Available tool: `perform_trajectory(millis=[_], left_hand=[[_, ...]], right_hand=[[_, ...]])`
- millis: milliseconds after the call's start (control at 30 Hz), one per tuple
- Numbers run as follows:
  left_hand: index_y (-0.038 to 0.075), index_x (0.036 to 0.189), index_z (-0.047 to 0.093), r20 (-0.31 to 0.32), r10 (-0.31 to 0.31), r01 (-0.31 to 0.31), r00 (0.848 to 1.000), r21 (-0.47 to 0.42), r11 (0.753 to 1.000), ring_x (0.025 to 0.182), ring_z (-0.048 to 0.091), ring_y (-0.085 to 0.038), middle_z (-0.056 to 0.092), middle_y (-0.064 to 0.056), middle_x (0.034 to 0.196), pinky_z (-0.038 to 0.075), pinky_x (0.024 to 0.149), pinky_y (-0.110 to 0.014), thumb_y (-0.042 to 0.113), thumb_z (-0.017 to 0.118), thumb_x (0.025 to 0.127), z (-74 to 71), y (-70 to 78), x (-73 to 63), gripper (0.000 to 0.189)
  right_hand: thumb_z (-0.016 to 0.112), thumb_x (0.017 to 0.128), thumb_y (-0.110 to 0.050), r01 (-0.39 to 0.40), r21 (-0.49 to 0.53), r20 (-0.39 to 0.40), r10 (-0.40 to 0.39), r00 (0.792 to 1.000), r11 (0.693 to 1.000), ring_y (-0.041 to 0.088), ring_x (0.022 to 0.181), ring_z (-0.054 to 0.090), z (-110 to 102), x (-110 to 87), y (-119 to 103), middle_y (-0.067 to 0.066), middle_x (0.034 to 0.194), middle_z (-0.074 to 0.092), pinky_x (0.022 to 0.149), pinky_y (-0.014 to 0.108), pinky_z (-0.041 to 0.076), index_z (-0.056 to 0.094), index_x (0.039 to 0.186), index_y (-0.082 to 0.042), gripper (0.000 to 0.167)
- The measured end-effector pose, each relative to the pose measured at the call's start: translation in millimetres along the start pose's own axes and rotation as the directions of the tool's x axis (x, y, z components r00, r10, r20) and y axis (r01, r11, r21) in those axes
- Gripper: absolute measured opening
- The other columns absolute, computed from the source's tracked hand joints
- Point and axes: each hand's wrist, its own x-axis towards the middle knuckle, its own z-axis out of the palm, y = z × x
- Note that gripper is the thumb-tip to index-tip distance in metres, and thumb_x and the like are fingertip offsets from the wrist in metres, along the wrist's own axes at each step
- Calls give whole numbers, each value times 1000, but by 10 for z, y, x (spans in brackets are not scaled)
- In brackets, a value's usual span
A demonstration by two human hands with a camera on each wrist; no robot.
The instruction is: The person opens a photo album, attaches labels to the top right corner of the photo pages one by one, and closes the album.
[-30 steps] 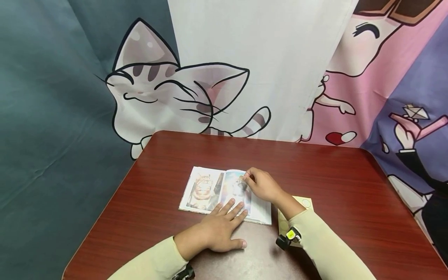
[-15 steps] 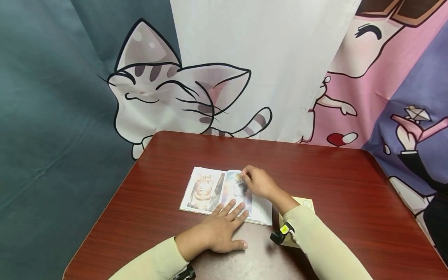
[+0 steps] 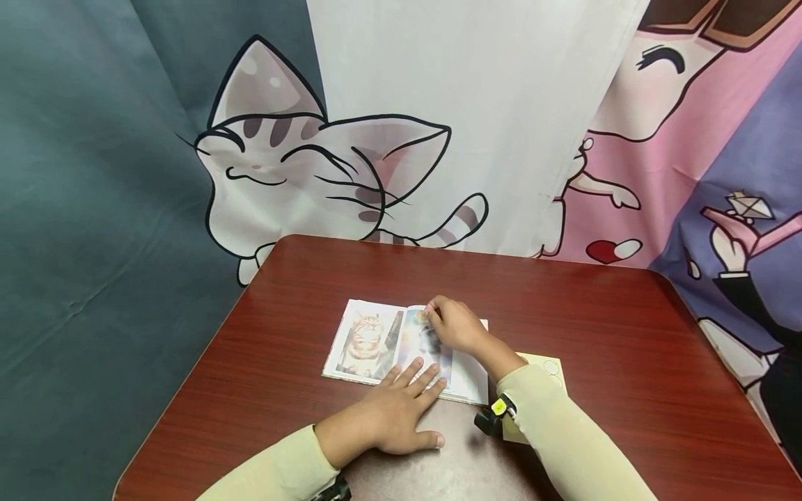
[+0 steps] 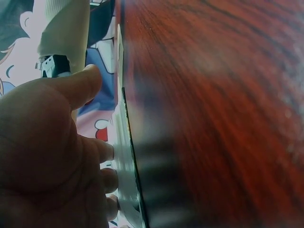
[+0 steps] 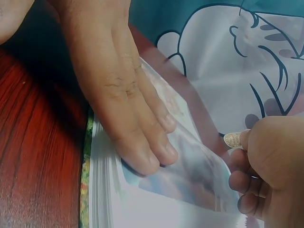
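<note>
The right hand (image 3: 457, 325), pinching a gold disc (image 5: 232, 139), has shifted left over the book (image 3: 468, 376); the left hand (image 3: 396, 419) lies spread.

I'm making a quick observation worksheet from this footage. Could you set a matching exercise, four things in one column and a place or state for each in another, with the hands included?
Things:
1. book
2. gold piece
3. yellow sheet
4. left hand

Places and states:
A. pinched in the right hand
B. spread over a near edge of pages
C. partly hidden behind the right sleeve in the head view
D. lying open on the table

Right pairs: 1-D, 2-A, 3-C, 4-B
</note>
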Motion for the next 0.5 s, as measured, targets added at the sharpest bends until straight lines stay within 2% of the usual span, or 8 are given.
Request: perform_trajectory(millis=[500], left_hand=[[25, 165, 21, 5, 4, -4, 1000, -16, 1000, 156, 3, -25, 11, 1, 171, 14, 123, -52, 77, 43, 95, -2, 2, -1, 90]], right_hand=[[58, 105, -21, 2, -29, 12, -2, 1000, 1000, 16, 72, 58, 44, 99, -48, -3, 78, 61, 71, 37, 51, 65, 98, -13, 13]])
